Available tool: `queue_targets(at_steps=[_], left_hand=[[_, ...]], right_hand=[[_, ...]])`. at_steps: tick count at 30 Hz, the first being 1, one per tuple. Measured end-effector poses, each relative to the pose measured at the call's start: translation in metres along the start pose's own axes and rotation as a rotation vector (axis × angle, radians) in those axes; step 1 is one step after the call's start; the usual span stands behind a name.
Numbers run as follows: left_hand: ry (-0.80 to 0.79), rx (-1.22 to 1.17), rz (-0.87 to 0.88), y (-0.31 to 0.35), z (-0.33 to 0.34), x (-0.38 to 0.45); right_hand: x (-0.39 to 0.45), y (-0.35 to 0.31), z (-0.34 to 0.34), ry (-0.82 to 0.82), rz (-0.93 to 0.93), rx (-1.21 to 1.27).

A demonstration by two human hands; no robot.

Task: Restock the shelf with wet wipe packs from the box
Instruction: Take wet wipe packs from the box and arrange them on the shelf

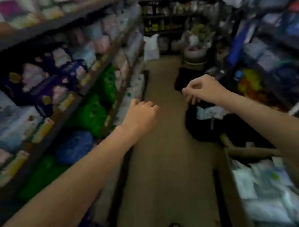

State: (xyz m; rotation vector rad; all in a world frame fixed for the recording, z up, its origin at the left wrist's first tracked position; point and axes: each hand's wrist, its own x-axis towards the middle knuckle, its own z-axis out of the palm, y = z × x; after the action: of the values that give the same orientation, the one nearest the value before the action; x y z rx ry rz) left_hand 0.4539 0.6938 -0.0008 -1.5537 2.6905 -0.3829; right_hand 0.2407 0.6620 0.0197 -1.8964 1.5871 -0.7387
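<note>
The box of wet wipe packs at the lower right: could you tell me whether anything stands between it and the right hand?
Nothing visible does. The right hand hangs in the open aisle, holding nothing, and the box of wet wipe packs sits open-topped below its forearm. The black bag on the floor lies beyond the box, not in the path.

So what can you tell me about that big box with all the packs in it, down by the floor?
The box looks like brown cardboard, open at the top, standing on the aisle floor at the lower right. Only its left wall and far rim show; the rest runs out of the picture. It is filled with pale white and light-blue soft packs, lying loosely at mixed angles. The picture is blurred, so no print on them can be read. The right forearm passes above it, and neither hand touches it.
</note>
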Motion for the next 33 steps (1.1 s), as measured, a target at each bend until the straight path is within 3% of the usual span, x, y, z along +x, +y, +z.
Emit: queue_targets(at_steps=[5, 9, 14, 18, 24, 29, 33], left_hand=[[-0.068, -0.088, 0.28, 0.141, 0.044, 0.041], [-0.135, -0.127, 0.433, 0.242, 0.075, 0.063], [-0.429, -0.146, 0.396, 0.334, 0.125, 0.09], [-0.606, -0.1, 0.303, 0.368, 0.171, 0.096], [-0.718, -0.122, 0.21, 0.376, 0.213, 0.097], [-0.819, -0.256, 0.03, 0.394, 0.243, 0.096], [-0.744, -0.383, -0.027, 0.408, 0.257, 0.108]], right_hand=[[-0.116, 0.148, -0.054, -0.052, 0.355, -0.142], [-0.19, 0.255, -0.056, -0.116, 0.601, -0.161], [-0.245, 0.365, -0.051, -0.343, 0.707, -0.147], [-0.249, 0.43, -0.048, -0.385, 0.723, -0.132], [-0.208, 0.472, -0.011, -0.436, 0.669, -0.008], [-0.17, 0.476, 0.05, -0.483, 0.404, -0.319], [-0.156, 0.477, 0.071, -0.499, 0.343, -0.432]])
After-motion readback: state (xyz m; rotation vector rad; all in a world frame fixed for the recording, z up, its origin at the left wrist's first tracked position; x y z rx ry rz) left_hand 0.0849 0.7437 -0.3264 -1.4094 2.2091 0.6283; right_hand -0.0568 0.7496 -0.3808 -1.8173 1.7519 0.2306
